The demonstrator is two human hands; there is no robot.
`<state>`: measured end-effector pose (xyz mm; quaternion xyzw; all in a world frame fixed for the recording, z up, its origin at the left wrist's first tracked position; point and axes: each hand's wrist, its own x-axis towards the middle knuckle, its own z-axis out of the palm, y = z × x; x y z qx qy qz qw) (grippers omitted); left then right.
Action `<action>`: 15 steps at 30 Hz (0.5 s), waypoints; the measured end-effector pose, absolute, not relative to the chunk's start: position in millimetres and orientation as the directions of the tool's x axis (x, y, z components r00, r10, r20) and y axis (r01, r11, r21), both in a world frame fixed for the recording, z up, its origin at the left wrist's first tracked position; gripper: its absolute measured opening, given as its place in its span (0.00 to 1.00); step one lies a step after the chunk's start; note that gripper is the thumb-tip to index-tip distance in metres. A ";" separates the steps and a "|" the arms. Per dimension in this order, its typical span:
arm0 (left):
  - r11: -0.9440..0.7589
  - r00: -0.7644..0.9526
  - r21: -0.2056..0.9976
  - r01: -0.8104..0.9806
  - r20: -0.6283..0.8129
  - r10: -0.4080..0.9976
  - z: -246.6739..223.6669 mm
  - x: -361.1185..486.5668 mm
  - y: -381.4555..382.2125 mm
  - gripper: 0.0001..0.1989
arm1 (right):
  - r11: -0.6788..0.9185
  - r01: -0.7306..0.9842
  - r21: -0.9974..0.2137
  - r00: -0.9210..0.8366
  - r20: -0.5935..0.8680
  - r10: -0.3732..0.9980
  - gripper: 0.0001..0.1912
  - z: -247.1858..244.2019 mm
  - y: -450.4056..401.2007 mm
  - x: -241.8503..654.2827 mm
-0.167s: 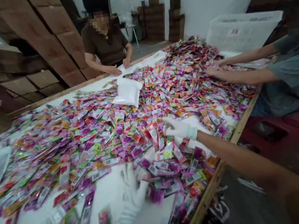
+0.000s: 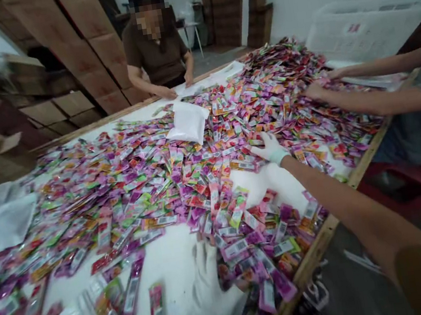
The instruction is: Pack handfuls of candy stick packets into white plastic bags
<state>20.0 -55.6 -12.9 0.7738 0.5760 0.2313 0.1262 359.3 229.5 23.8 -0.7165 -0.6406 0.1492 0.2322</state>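
Small colourful packets (image 2: 244, 248) lie in a wide heap over a white tabletop (image 2: 171, 259). My left hand (image 2: 211, 290), in a white glove, rests at the near edge of the heap, fingers spread and thumb out against the packets. Farther off to the right, my right hand (image 2: 270, 148), also gloved, reaches onto the heap with its fingers apart, touching packets beside a bare white patch. Neither hand has anything in its grip. A filled white bag (image 2: 188, 122) lies on the packets beyond my hands.
Across the table a person (image 2: 156, 54) handles white material; at the right another person's hands (image 2: 317, 90) touch the heap. A wooden rim (image 2: 317, 250) edges the table. Clear bags (image 2: 1, 225) lie left, a plastic bin (image 2: 369, 28) stands back right, cartons (image 2: 90, 54) are stacked behind.
My right hand has moved forward over the heap, and more white tabletop shows behind it. My left hand's fingers have spread against the packets. The whole view has shifted slightly.
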 end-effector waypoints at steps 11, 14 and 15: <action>-0.278 0.240 0.300 0.913 0.157 0.958 -19.3 54.2 -59.0 0.39 | 0.293 0.747 -0.596 -0.469 -0.160 0.869 0.30 57.5 225.7 263.1; -0.299 0.271 0.384 0.874 0.124 0.954 -20.4 51.7 -70.5 0.41 | 0.415 0.578 -0.702 -0.675 -0.127 0.727 0.39 73.5 222.4 220.7; -0.318 0.293 0.412 0.854 0.125 0.948 -23.0 49.1 -73.6 0.42 | 0.454 0.568 -0.687 -0.683 -0.086 0.725 0.42 76.0 222.4 201.6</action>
